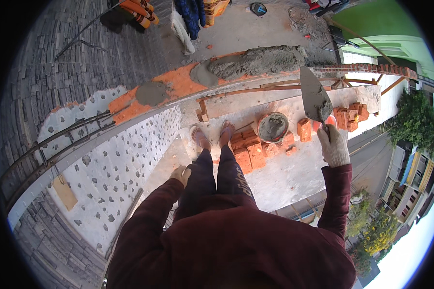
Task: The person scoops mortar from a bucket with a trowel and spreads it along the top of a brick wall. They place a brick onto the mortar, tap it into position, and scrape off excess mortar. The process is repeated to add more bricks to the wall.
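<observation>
My right hand [333, 147], in a pale knitted glove, is closed round the handle of a pointed trowel [313, 94]. Grey mortar sticks to the blade, which is raised to the right of the brick wall's top course [178, 82]. A thick bed of wet mortar [260, 62] covers the far side of that course, and a smaller patch [152, 93] lies further left. My left hand [181, 175] hangs beside my left thigh, fingers loosely apart, with nothing visible in it. A bucket of mortar [273, 127] stands in front of my feet to the right.
Stacked red bricks [248, 151] lie by my right foot, with more bricks [350, 117] to the right. I stand on a pale platform [294, 176] above a street [371, 161]. Reinforcing bars [72, 137] stick out left of the wall. Timber supports [345, 83] run along its right part.
</observation>
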Demonstrator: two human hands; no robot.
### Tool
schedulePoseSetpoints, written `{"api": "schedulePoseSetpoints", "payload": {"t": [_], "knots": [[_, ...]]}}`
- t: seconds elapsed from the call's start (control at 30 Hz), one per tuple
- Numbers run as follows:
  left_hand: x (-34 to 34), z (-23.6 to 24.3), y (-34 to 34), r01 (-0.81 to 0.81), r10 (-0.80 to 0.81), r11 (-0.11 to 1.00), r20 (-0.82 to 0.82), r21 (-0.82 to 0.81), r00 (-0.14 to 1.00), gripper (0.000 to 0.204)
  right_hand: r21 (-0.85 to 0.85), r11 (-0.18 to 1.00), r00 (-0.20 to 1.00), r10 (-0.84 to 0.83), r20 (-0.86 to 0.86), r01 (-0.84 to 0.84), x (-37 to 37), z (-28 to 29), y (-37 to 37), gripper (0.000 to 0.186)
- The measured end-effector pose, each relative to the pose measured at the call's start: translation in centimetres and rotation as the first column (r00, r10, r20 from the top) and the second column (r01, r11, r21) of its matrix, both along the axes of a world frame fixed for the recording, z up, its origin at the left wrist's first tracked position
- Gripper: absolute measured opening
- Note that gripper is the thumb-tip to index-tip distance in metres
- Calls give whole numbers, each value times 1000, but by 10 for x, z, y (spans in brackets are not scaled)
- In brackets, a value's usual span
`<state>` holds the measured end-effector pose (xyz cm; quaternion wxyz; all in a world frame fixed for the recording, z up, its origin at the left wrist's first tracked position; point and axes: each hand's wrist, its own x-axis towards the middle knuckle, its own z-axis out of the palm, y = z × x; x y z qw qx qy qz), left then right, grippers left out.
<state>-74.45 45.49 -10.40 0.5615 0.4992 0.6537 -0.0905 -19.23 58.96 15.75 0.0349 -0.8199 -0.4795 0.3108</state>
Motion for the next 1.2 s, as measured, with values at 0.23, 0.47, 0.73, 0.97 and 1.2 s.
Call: {"api": "schedulePoseSetpoints", "payload": {"t": [0.23,0.47,0.73,0.97,1.2], "knots": [[22,23,33,149,-124,975,151,-165,981,39,127,941,931,332,-152,-314,-58,-89,2,33],[46,31,36,189,-177,982,251,-22,952,34,104,919,925,372,81,-379,-67,-120,66,38],[38,29,25,184,-159,981,280,-65,947,34,-120,961,781,-271,-562,248,-82,-97,55,31],[36,23,18,168,-135,981,281,-97,950,35,-416,854,221,-492,-842,313,-173,-95,70,34],[35,23,24,188,-178,982,251,-16,952,38,136,968,902,246,-356,-210,-200,-119,66,36]]}}
